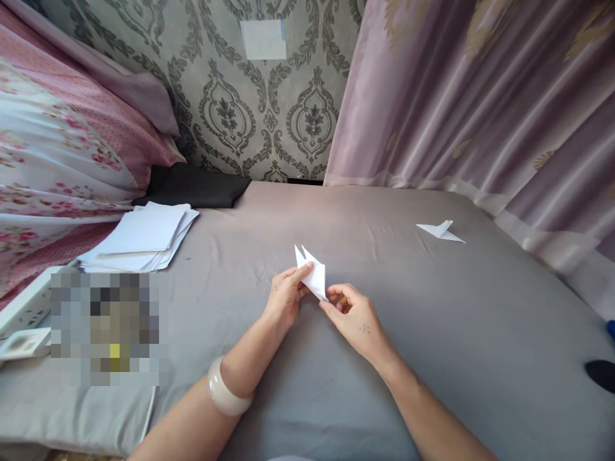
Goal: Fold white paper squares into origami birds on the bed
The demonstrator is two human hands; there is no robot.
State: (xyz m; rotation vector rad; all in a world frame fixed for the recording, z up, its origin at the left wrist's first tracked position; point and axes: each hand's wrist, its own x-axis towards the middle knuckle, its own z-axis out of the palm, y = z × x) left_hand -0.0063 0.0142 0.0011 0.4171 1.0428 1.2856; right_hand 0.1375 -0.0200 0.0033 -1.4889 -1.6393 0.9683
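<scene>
A piece of folded white paper [315,279] with two narrow points at its upper left is held above the grey sheet. My left hand [284,296] grips it from the left, thumb pressed over its face and fingers behind. At its lower tip, my right hand [353,314] pinches the corner between thumb and forefinger. Farther off to the right lies a finished-looking folded paper bird [442,230], apart from both hands. A pale bangle [227,388] circles my left forearm.
Several loose white sheets [144,232] are stacked at the left, before a black folded item [196,184]. A power strip [29,304] and a blurred-out patch are nearer. Curtains [432,96] hang along the right, and patterned wallpaper [269,121] covers the back wall.
</scene>
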